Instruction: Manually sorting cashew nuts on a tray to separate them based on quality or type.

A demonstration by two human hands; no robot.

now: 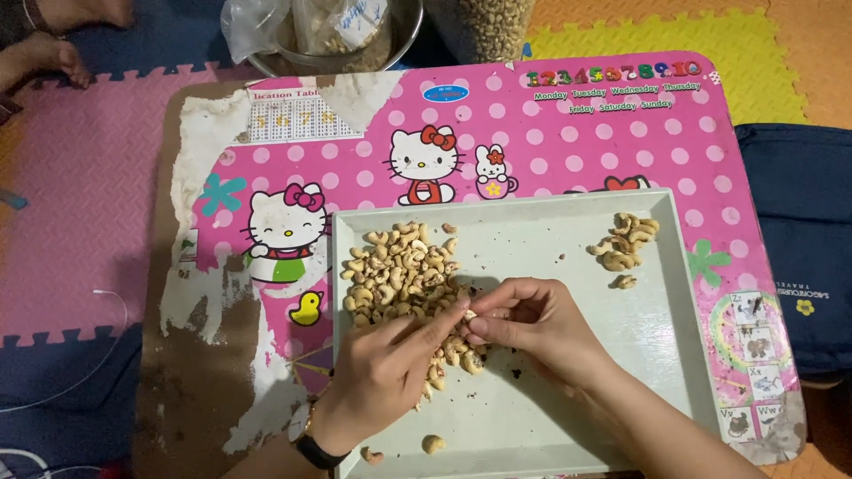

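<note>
On the pale green square plastic tray (pixel 532 417), left hand (pixel 390 372) and right hand (pixel 532 324) both pinched shut on one small beige cashew kernel (pixel 469 314). Liable to snap from too hard a grip, or drop into the big heap of unsorted cashews (pixel 399 270).

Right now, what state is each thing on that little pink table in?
Left hand: fingers pinched at the big cashew pile.
Right hand: fingertips pinching a cashew against the left.
Big cashew pile: heaped, loose.
Small cashew pile: set apart, top right.
Pale tray: flat, speckled with crumbs.
Pink table: cover peeling on the left.
</note>
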